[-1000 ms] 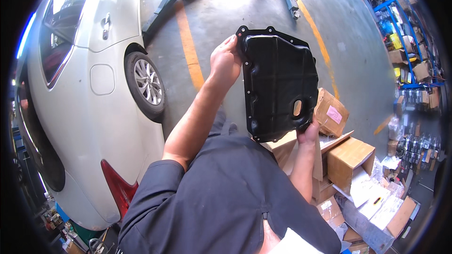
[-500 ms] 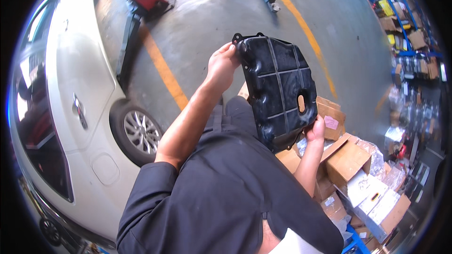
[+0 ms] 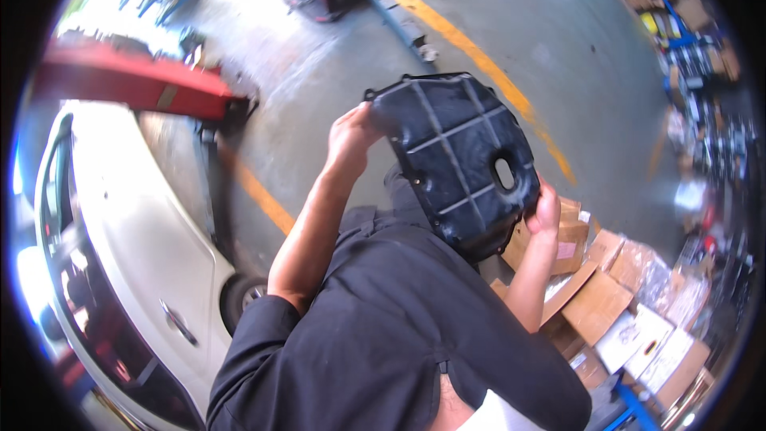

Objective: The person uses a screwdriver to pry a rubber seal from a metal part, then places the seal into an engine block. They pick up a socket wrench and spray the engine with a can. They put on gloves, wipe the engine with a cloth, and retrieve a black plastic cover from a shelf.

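Note:
A large black ribbed cover plate (image 3: pixel 459 164) is held up in front of my body, with raised lines crossing its face, an oval hole toward its right side and small mounting tabs along the edges. My left hand (image 3: pixel 349 140) grips its upper left corner, fingers mostly behind the edge. At the lower right edge, my right hand (image 3: pixel 546 211) is closed round the rim, its fingers partly hidden behind the plate. The plate tilts, its face turned up toward me.
On my left stands a pale car (image 3: pixel 140 215), with a red lift post (image 3: pixel 144 84) beyond it. Opened cardboard boxes (image 3: pixel 598 303) and clear plastic wrap pile up at the lower right. Stocked shelves (image 3: pixel 694 56) line the far right. Yellow lines (image 3: pixel 479 48) cross the grey floor.
My view has turned left, bringing the red lift post in and shifting the car down. The plate has tilted a little counterclockwise, both hands still holding it.

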`<state>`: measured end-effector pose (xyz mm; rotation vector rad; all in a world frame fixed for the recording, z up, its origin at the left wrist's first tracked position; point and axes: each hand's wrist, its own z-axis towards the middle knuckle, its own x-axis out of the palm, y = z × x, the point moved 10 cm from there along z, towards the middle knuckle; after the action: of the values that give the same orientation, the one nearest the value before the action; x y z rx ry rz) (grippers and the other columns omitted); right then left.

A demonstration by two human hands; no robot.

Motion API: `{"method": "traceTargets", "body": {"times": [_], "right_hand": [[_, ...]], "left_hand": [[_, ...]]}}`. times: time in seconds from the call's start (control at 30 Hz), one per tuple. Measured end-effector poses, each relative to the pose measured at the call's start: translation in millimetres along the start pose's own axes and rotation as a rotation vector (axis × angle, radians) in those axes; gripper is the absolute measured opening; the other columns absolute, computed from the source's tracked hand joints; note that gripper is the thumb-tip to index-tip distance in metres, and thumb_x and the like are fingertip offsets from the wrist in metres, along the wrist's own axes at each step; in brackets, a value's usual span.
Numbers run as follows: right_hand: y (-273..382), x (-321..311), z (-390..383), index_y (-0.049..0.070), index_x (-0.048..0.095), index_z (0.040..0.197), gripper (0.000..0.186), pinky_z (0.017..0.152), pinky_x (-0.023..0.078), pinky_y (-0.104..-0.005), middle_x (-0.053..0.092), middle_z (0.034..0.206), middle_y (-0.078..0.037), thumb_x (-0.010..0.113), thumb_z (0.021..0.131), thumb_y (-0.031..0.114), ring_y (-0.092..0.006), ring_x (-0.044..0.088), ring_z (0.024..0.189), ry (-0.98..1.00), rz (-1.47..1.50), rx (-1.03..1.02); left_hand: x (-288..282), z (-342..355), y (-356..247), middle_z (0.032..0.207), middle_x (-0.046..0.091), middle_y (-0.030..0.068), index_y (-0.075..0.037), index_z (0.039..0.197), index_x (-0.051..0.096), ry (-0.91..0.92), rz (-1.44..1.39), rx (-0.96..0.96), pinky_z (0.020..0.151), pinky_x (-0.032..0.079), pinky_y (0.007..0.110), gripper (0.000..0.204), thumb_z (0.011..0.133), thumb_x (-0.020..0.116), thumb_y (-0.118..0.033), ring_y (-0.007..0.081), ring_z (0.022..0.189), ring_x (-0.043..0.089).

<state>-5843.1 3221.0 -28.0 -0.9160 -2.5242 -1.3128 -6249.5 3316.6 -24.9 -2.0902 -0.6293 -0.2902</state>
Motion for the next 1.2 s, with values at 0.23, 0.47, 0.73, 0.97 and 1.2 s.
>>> {"method": "traceTargets", "body": {"times": [0.23, 0.47, 0.73, 0.97, 1.2], "right_hand": [[154.6, 64.5, 65.0, -0.008, 0.068, 0.115, 0.028, 0.085, 0.051, -0.0252, 0.073, 0.104, -0.007, 0.061, 0.103, 0.016, -0.0109, 0.065, 0.094, -0.011, -0.273, -0.285], [287.4, 57.0, 212.6, -0.008, 0.067, 0.115, 0.025, 0.084, 0.051, -0.0241, 0.073, 0.104, -0.007, 0.060, 0.101, 0.011, -0.0119, 0.067, 0.093, 0.056, -0.126, -0.231], [405.7, -28.6, 285.5, -0.008, 0.070, 0.110, 0.022, 0.082, 0.054, -0.0284, 0.073, 0.102, -0.010, 0.064, 0.098, 0.009, -0.0162, 0.068, 0.091, -0.403, 0.059, -0.397], [515.6, -136.0, 302.7, -0.009, 0.068, 0.116, 0.024, 0.082, 0.055, -0.0282, 0.073, 0.104, -0.010, 0.058, 0.100, 0.005, -0.0164, 0.069, 0.092, -0.527, 0.219, -0.567], [621.4, -287.4, 338.2, -0.007, 0.069, 0.116, 0.023, 0.084, 0.053, -0.0270, 0.072, 0.105, -0.009, 0.058, 0.100, 0.006, -0.0153, 0.067, 0.094, -0.488, 0.197, -0.651]], "left_hand": [[77.1, 148.4, -15.8, 0.095, 0.071, 0.0055, -0.003, 0.108, 0.070, -0.090, 0.030, -0.116, 0.079, 0.057, 0.034, 0.032, 0.106, 0.053, -0.030, 0.0176, 0.083, 0.069], [259.7, 365.9, -11.8, 0.072, 0.056, -0.0008, -0.008, 0.085, 0.065, 0.021, 0.111, -0.155, 0.059, 0.045, 0.029, 0.014, 0.095, 0.056, -0.007, 0.0114, 0.063, 0.054], [512.5, 518.7, -1.6, 0.080, 0.064, 0.0026, -0.003, 0.100, 0.071, 0.148, 0.291, -0.273, 0.053, 0.054, 0.030, 0.018, 0.100, 0.055, -0.012, 0.0127, 0.063, 0.061], [747.3, 540.1, 45.1, 0.082, 0.066, 0.0060, -0.003, 0.097, 0.066, 0.322, 0.396, -0.283, 0.057, 0.059, 0.037, 0.017, 0.101, 0.062, -0.019, 0.0182, 0.064, 0.063], [943.6, 546.5, 132.6, 0.098, 0.072, 0.0105, 0.003, 0.112, 0.068, 0.368, 0.556, -0.186, 0.068, 0.064, 0.039, 0.024, 0.104, 0.055, -0.016, 0.0218, 0.079, 0.072]]}}
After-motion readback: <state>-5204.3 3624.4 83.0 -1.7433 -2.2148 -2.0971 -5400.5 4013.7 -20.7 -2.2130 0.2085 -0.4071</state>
